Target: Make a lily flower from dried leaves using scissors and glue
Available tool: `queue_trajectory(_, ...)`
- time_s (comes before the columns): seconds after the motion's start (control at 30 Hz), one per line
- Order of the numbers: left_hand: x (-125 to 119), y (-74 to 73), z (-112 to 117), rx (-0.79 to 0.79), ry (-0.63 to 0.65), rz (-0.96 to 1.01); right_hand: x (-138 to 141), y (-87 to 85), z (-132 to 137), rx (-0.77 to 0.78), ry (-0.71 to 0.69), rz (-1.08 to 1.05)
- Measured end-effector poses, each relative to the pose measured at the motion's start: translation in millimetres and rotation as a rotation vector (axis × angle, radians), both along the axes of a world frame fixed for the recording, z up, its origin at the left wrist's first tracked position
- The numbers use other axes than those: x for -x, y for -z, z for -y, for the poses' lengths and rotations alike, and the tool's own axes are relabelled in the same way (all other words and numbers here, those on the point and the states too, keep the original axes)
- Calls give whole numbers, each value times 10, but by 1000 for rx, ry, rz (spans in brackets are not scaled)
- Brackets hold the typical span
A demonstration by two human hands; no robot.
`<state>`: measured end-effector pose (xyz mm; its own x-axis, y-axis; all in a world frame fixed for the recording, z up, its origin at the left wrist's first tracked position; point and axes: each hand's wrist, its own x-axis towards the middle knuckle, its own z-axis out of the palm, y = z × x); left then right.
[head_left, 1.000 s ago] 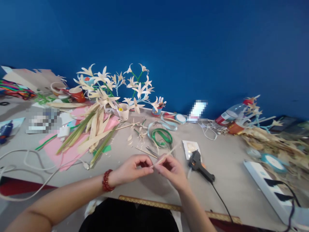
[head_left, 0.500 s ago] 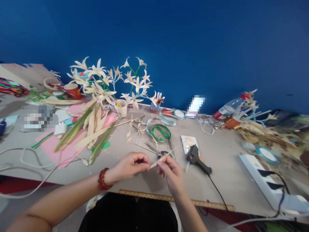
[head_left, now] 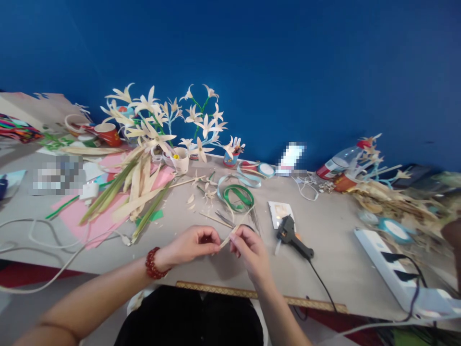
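Note:
My left hand (head_left: 192,246) and my right hand (head_left: 250,251) meet above the near edge of the grey table (head_left: 338,254). Both pinch a thin pale leaf strip (head_left: 236,228) that slants up to the right from my fingers. A red bead bracelet (head_left: 152,263) circles my left wrist. Just beyond my hands lie scissors (head_left: 230,222) and a coil of green ribbon (head_left: 238,197). A black glue gun (head_left: 293,237) rests right of my right hand, cord trailing toward me.
Cream leaf flowers (head_left: 158,127) stand at the back left above long leaf blades (head_left: 133,192) on pink paper (head_left: 90,223). A white power strip (head_left: 392,271) sits right, dried husks (head_left: 399,202) and a bottle (head_left: 342,166) behind. White cables (head_left: 46,240) loop left. A ruler (head_left: 259,294) lines the near edge.
Both hands have kept the strip pinched and shifted slightly left; the strip's free end has tilted more upward. The camera has tipped and drifted a little.

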<state>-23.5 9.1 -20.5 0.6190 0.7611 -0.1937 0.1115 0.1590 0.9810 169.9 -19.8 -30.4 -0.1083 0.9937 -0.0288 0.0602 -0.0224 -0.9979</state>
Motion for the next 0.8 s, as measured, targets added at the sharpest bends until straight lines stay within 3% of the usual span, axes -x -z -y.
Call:
queue_trajectory(0.13, 84, -43, 0, -263, -86, -146, -105, -54, -106, -125, -122, 444)
queue_trajectory(0.23, 260, -82, -48, -563, -232, -314, -180, -81, -267, -275, -51, 946)
queue_trajectory(0.3, 431, -75, -97, -727, -331, -440, -179, -82, -388, -296, -13, 1190)
queue_trajectory(0.4, 717, -5, -171, -812, -410, -678, -115, -69, -552, -257, -26, 1376)
queue_trajectory(0.47, 879, 54, -201, -792, -391, -818, -79, -62, -636, -221, -40, 1404)
queue_trajectory(0.53, 980, 87, -202, -800, -404, -914, -85, -59, -691, -196, -16, 1365)
queue_trajectory(0.6, 998, 72, -178, -821, -441, -910, -128, -58, -713, -177, 19, 1161)
queue_trajectory(0.67, 928, 7, -150, -807, -443, -782, -177, -55, -699, -116, 35, 768)
queue_trajectory(0.8, 583, -177, -161, -648, -299, -444, -169, -74, -559, 107, 40, 80)
